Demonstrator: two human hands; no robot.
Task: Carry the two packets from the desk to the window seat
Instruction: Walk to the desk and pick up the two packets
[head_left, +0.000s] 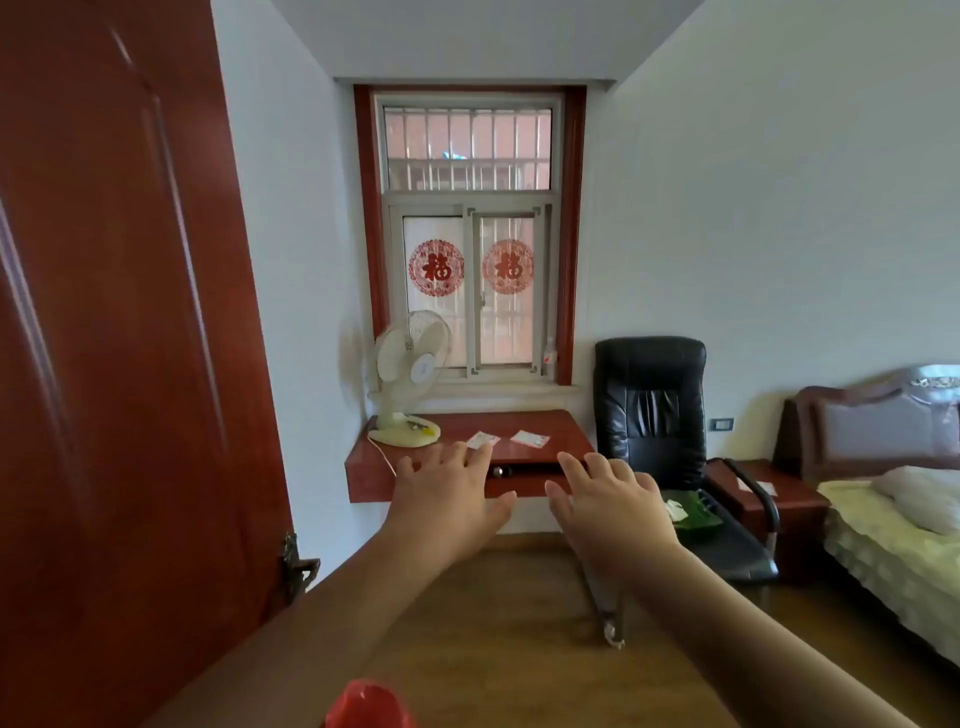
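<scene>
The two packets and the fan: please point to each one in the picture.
Left packet (482, 440), head view, middle of its top face.
Right packet (530, 439), head view, middle of its top face.
Fan (414, 357), head view, on the round guard.

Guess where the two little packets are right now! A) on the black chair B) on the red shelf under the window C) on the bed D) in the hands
B: both packets lie flat on the red shelf under the window, right of the fan; the left hand and right hand are open and empty.
</scene>
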